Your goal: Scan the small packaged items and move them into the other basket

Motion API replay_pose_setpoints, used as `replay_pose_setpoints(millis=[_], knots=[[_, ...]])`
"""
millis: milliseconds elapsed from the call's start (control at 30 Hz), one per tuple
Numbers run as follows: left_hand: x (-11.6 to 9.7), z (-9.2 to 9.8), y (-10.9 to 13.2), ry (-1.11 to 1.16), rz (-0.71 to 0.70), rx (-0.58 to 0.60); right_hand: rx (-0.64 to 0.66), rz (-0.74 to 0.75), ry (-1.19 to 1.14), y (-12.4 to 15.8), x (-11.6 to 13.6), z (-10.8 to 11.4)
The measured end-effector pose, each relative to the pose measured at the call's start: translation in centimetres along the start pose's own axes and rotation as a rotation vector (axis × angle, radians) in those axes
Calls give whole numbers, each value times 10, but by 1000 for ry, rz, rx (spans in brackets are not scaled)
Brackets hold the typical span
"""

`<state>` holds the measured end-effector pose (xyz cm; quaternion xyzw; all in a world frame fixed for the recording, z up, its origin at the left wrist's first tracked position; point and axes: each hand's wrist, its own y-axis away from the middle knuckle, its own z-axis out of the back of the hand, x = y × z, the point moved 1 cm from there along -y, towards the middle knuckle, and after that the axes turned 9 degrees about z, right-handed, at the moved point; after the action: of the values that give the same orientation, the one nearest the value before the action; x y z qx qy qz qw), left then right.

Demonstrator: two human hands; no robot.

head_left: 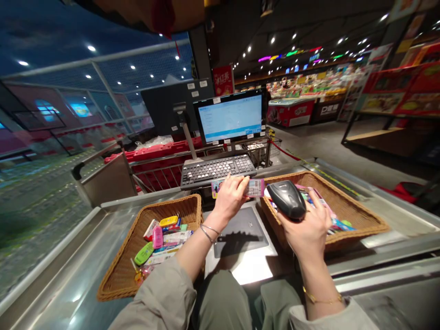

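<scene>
My left hand [232, 195] grips a flat pink-and-purple package [255, 188] by its middle, in front of the keyboard. The package's printed label with a barcode faces me. In my right hand [305, 224] is a black handheld barcode scanner [287, 199], its head turned toward the package and a short way from it. Below my left hand, between two wicker baskets, lies a grey flat plate [242, 229] in the counter. The right wicker basket [364, 215] sits under and behind my right hand, with colourful packaged items partly hidden by it.
The left wicker basket [120, 256] holds several small items, among them a pink one [157, 237], a yellow one [169, 221] and a green one [143, 253]. Behind stand a keyboard [216, 169] and a lit monitor [232, 118]. Metal counter edges run along both sides.
</scene>
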<state>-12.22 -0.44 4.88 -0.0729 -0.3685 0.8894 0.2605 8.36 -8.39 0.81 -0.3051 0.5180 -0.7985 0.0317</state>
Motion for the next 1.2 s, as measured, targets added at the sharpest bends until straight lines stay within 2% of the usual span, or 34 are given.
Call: replay_pose_setpoints(millis=[167,300,667,800,933,1033,1200], knots=[[-14,-8,-15,50,-110,77,-96,-125,59,-6,-24,16],[-26,-21,-23,89,-173,118,-145,-215,103,-10,-38,27],[-61,-56,-44,133,-336,197,-254,-349,184,-12,-77,44],[-85,-70,-55,56,-356,188,-294,-364,200,-11,-86,46],[-102,-78,-58,-17,-300,147,-321,-376,197,-12,-88,46],[-100,-77,-52,-36,-259,158,-302,-384,190,-12,-90,45],[-82,-66,-35,-44,-188,222,-255,-445,212,-8,-88,42]])
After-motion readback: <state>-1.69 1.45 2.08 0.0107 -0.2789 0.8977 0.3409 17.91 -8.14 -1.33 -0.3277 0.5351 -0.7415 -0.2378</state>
